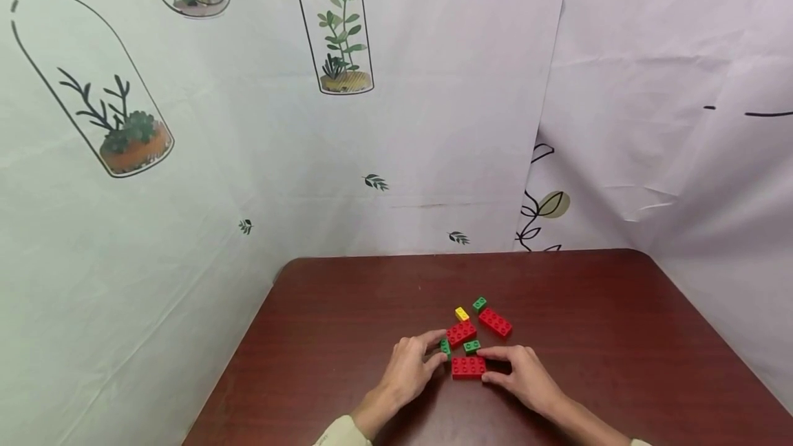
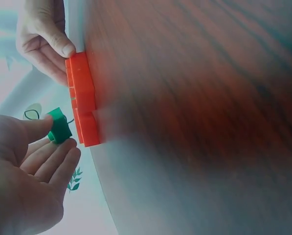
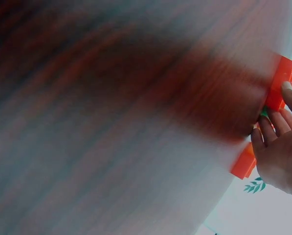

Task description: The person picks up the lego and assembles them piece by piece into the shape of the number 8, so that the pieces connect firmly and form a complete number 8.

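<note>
My left hand [image 1: 405,370] pinches a small green brick [image 2: 60,126] between thumb and fingertips, at the left of the group. My right hand [image 1: 524,376] grips the right end of the nearest red brick [image 1: 467,367], which lies lengthwise with its studs up. In the right wrist view, the thumb of that hand presses this red brick [image 3: 281,81]. Just behind it sits another small green brick [image 1: 472,347], close to my right fingertips. A second red brick [image 1: 461,334] lies tilted beside the fingers of my left hand.
Farther back are a small yellow brick [image 1: 462,314], a third red brick [image 1: 495,322] and a green brick [image 1: 480,304]. All rest on a dark reddish-brown table [image 1: 347,308]. A white cloth [image 1: 434,157] with printed plants hangs behind the table's far edge.
</note>
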{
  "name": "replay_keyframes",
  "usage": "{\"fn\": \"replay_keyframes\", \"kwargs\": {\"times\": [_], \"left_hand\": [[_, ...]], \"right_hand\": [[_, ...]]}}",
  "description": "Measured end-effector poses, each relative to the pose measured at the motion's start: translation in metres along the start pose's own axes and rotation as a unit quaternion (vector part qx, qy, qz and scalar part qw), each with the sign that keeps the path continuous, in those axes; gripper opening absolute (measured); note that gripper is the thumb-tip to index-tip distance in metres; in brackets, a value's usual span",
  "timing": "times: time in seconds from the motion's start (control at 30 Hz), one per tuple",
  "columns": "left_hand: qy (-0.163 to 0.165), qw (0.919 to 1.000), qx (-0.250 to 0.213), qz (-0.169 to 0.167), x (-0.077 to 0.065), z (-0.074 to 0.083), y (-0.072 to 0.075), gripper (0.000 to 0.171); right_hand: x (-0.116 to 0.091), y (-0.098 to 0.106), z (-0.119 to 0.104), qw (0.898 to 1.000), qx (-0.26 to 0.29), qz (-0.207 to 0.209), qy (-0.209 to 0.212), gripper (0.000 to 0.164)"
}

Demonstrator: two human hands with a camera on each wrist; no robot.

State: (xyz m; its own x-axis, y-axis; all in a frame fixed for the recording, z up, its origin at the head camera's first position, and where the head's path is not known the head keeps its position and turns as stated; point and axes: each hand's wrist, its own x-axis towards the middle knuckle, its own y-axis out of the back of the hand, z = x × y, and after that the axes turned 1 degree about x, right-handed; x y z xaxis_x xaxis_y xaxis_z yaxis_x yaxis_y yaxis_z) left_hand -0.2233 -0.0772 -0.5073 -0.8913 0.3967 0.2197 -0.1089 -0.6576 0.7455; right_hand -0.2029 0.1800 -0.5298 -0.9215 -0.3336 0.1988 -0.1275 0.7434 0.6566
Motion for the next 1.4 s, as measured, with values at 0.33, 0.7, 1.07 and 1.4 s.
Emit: {"fn": "replay_keyframes", "kwargs": {"times": [0.33,0.7,1.07,1.4], "left_hand": [[-0.019,0.9992,-0.010,-0.032,-0.0021,0.0017,-0.0027,0.038],[-0.004,0.9974,-0.029,-0.065,-0.0017,0.0043,-0.0027,0.040],[0.001,0.9970,-0.031,-0.071,-0.0001,0.0024,-0.0054,0.040],[-0.003,0.9965,-0.044,-0.071,0.0005,-0.0032,-0.0084,0.037]], "right_hand": [[-0.0005,-0.0011,0.0010,1.000,0.004,0.008,-0.002,0.035],[0.0009,-0.0030,0.0037,1.000,0.001,0.020,-0.006,0.034],[0.0016,-0.0037,0.0046,1.000,-0.001,0.025,-0.009,0.033],[0.0019,-0.0038,0.0044,0.999,0.000,0.032,-0.013,0.032]]}}
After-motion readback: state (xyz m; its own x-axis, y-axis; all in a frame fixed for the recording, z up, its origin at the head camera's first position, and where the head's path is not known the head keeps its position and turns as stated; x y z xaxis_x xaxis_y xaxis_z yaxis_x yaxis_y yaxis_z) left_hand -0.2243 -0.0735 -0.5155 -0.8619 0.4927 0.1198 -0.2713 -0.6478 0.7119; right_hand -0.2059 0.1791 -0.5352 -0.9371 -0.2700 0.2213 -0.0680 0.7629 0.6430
